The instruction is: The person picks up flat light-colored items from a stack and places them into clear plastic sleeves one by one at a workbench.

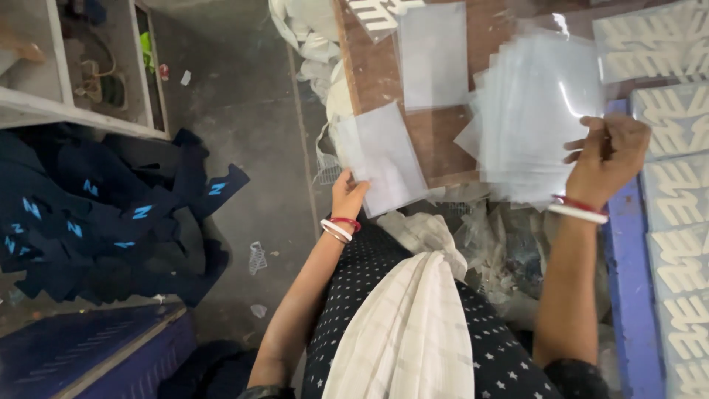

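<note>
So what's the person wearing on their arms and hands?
Both arms are bare, with no gloves. The left wrist has white bangles and a red one. The right wrist has a red bangle and a white one. Dark sleeves with small white stars show at the upper arms.

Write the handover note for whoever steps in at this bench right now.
Left hand: pinching one clear film sheet by its lower edge over the near corner of the brown board.
Right hand: gripping a fanned stack of clear sheets.
Another loose sheet lies on the board.
White cut-out transfers line the right side; dark blue garment pieces are piled on the left.
Done: one sheet separated. Left: the stack.
</note>
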